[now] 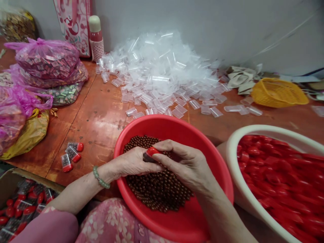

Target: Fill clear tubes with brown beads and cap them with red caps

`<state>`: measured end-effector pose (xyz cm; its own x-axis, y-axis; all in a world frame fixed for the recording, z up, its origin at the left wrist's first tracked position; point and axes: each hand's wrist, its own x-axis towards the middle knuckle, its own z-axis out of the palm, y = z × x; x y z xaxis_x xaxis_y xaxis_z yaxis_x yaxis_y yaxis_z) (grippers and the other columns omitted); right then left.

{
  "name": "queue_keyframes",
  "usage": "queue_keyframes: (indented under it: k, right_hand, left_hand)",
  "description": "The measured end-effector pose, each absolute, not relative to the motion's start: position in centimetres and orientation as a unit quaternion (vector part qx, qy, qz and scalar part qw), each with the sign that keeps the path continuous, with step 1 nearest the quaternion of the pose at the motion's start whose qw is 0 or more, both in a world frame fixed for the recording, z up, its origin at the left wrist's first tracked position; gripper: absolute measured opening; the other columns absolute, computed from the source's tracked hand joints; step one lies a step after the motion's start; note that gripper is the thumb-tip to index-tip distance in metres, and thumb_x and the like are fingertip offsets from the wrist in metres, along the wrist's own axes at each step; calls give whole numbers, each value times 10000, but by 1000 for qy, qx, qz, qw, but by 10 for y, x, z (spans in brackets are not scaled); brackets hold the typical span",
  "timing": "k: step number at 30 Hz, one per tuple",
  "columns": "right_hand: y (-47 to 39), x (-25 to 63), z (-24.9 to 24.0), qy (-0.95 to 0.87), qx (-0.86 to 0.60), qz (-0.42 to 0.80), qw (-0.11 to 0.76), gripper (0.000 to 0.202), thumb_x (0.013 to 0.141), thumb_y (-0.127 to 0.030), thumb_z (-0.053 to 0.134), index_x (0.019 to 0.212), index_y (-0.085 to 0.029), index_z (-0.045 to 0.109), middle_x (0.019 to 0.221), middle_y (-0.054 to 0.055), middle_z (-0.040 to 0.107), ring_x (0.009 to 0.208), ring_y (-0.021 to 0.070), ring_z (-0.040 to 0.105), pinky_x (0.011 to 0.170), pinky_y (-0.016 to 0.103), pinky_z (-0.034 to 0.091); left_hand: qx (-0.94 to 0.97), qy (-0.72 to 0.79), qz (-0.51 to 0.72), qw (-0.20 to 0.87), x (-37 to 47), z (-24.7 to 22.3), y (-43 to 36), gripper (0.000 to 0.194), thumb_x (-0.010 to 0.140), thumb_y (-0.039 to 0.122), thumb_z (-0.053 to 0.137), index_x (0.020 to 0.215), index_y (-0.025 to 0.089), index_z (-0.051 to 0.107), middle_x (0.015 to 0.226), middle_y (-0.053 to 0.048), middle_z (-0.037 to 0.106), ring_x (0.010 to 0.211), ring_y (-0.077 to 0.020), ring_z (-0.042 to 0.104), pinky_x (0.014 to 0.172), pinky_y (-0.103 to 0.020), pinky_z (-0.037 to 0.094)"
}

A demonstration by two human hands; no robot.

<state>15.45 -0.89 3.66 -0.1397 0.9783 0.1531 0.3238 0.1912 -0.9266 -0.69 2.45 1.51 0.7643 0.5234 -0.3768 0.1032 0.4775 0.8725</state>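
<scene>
Over a red basin (124, 189) of shiny brown beads (162, 190), both of my hands meet at one small clear container (147, 157) that looks dark with beads inside. My left hand (136, 162) is closed around its body, hiding much of it. The fingers of my right hand (182, 162) pinch the red cap (153, 151) at its upper end. Whether the cap is fully seated I cannot tell. On the table to the left lie several filled, red-capped containers (73, 153).
A white tub (231, 145) of red caps (280, 179) stands at right. Behind the basin is a heap of clear empty tubes (162, 74). A yellow basket (278, 92) sits back right; pink bags (48, 60) and a bottle (96, 38) back left. A cardboard box (10, 175) holds filled containers.
</scene>
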Motion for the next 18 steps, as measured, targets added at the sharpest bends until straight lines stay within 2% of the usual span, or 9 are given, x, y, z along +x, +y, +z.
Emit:
queue_keyframes:
  k: [4, 8, 9, 12, 13, 15, 18]
  right_hand:
    - [-9, 155, 37, -664, -500, 369, 416, 50, 838, -253, 670, 863, -214, 689, 814, 32, 712, 746, 164, 671, 690, 295, 556]
    - [-14, 153, 32, -742, -470, 250, 407, 97, 886, -262, 613, 970, -222, 641, 859, 49, 706, 785, 178, 669, 714, 314, 548]
    - [-16, 152, 30, -763, -467, 215, 392, 195, 876, -326, 629, 1038, -217, 616, 899, 69, 701, 818, 199, 666, 725, 336, 548]
    - [-22, 146, 23, -804, -479, 123, 331, 662, 755, -570, 689, 1243, -170, 488, 1033, 152, 660, 936, 292, 639, 767, 437, 537]
    - [-24, 143, 21, -810, -485, 94, 315, 749, 734, -595, 693, 1284, -152, 445, 1063, 174, 644, 965, 317, 627, 784, 468, 527]
    - [-25, 137, 16, -814, -499, 37, 296, 746, 767, -521, 686, 1327, -128, 388, 1096, 198, 625, 990, 341, 612, 813, 505, 502]
    - [-23, 134, 12, -819, -493, -36, 292, 647, 798, -351, 626, 1344, -123, 361, 1067, 189, 637, 932, 321, 624, 804, 491, 489]
  left_hand:
    - [477, 317, 133, 809, -7, 13, 24, 357, 688, 397, 718, 591, 175, 455, 470, 90, 377, 431, -40, 312, 448, -233, 214]
    - [432, 307, 142, 836, -8, 11, 25, 398, 652, 401, 754, 568, 179, 435, 449, 91, 369, 408, -39, 306, 433, -232, 205]
    - [426, 301, 141, 842, -8, 10, 25, 415, 646, 419, 764, 561, 175, 440, 447, 83, 387, 409, -40, 318, 437, -233, 215]
    - [386, 295, 153, 861, -5, 9, 28, 439, 583, 466, 809, 585, 146, 509, 483, 42, 483, 453, -65, 417, 485, -238, 294]
    - [366, 296, 166, 867, -3, 10, 29, 442, 545, 452, 834, 601, 136, 529, 510, 33, 509, 482, -72, 444, 512, -241, 319]
    - [334, 301, 193, 872, 0, 12, 30, 445, 476, 389, 875, 612, 123, 545, 546, 37, 517, 526, -69, 451, 553, -240, 335]
    - [328, 300, 198, 874, 3, 14, 29, 433, 454, 342, 889, 592, 114, 548, 545, 48, 502, 534, -56, 419, 558, -235, 317]
